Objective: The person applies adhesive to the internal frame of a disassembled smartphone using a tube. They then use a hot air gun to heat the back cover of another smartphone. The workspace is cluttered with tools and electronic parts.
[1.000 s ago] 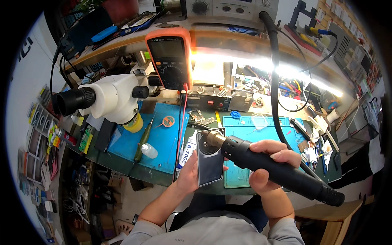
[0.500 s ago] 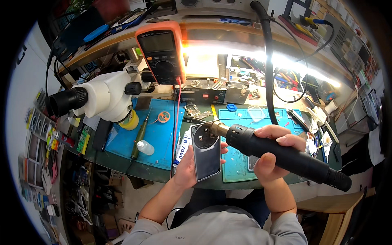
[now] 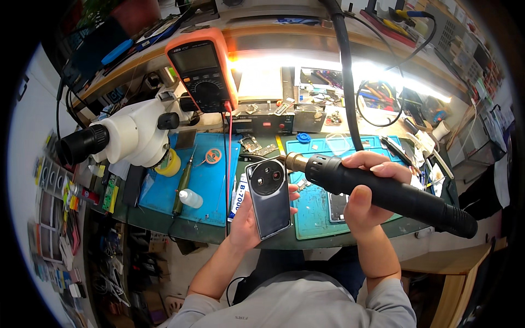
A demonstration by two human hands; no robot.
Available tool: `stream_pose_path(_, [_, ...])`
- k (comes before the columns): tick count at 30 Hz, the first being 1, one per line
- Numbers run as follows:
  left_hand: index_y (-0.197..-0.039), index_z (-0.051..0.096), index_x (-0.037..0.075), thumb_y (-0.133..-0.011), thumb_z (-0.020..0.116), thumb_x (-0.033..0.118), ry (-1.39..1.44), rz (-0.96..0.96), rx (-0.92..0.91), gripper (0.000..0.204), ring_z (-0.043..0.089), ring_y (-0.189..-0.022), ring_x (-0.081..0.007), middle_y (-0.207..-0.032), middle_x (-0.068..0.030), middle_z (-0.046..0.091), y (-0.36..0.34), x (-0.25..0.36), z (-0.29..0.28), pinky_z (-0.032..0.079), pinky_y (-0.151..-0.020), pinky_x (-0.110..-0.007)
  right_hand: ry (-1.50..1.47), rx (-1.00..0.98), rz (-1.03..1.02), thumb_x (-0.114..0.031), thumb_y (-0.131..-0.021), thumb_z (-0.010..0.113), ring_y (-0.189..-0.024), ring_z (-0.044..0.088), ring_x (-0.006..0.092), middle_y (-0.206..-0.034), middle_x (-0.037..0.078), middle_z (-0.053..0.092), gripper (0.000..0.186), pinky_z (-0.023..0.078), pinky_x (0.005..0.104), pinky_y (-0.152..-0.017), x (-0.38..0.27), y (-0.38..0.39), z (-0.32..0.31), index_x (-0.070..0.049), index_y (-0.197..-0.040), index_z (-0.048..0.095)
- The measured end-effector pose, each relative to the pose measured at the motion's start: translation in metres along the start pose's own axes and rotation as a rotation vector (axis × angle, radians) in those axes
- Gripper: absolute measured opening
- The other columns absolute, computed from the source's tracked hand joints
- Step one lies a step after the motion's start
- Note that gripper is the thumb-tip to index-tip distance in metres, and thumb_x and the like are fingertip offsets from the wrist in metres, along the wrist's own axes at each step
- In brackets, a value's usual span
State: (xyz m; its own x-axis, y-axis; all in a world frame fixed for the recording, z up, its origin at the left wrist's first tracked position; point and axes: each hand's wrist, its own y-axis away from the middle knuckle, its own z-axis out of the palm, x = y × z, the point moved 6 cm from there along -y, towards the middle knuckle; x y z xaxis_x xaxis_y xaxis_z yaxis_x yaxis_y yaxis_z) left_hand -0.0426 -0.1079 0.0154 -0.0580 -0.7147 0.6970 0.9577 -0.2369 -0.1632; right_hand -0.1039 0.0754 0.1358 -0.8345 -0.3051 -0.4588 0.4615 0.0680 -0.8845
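Note:
My left hand (image 3: 244, 227) is wrapped round a dark grey smartphone (image 3: 272, 210), holding it by its sides with fingertips showing along the right edge. Its back faces up, with a large round black camera housing at the top. In my right hand (image 3: 363, 202) is a black hot-air gun (image 3: 402, 205), gripped by its barrel. The gun's brass-coloured nozzle (image 3: 296, 162) points left at the phone's upper right corner, close to the camera housing; I cannot tell whether they touch. Another phone-shaped part (image 3: 338, 208) lies on the mat under the gun.
Blue mats (image 3: 210, 183) cover the bench. On the left are a white microscope (image 3: 128, 134), a green pen-shaped tool (image 3: 182, 188), a small bottle (image 3: 191, 198) and a solder reel (image 3: 213, 156). An orange multimeter (image 3: 203, 71) stands behind. The gun's thick hose (image 3: 348, 82) hangs from above.
The nozzle has shifted from over the camera housing to the phone's upper right corner, uncovering the lenses. Both hands keep their grips. The whole view has shifted slightly.

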Motion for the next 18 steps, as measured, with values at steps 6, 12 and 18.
stream_pose_path(6, [-0.157,0.028,0.003,-0.106,0.020,0.062,0.003,0.006,0.006,0.079,0.044,-0.140,-0.0333,-0.155,-0.0223,0.041,0.0012,-0.0008,-0.0017,0.040,-0.113,-0.050,0.046,0.083,0.048,-0.029,-0.093,0.075,-0.088,0.067,0.0255,-0.100,0.023,0.065,0.049,0.056,0.0326,-0.076,-0.0020,-0.0024,0.0026,-0.007,-0.116,0.038])
stream_pose_path(12, [-0.157,0.029,0.004,-0.106,0.022,0.061,-0.010,0.014,0.032,0.077,0.046,-0.139,-0.0355,-0.154,-0.0238,0.040,-0.0001,0.0001,-0.0010,0.042,-0.111,-0.052,0.104,0.106,0.051,-0.032,-0.094,0.074,-0.087,0.067,0.0256,-0.097,0.021,0.066,0.047,0.053,0.0314,-0.075,-0.0022,-0.0037,-0.0006,-0.007,-0.114,0.039])
stream_pose_path(18, [-0.157,0.027,0.004,-0.106,0.027,0.059,-0.017,0.032,0.085,0.075,0.048,-0.137,-0.0398,-0.152,-0.0269,0.041,0.0009,0.0005,-0.0021,0.046,-0.109,-0.055,0.078,0.055,0.013,-0.021,-0.091,0.076,-0.088,0.069,0.0262,-0.099,0.023,0.065,0.048,0.058,0.0353,-0.075,0.0004,-0.0010,-0.0040,-0.005,-0.115,0.037])
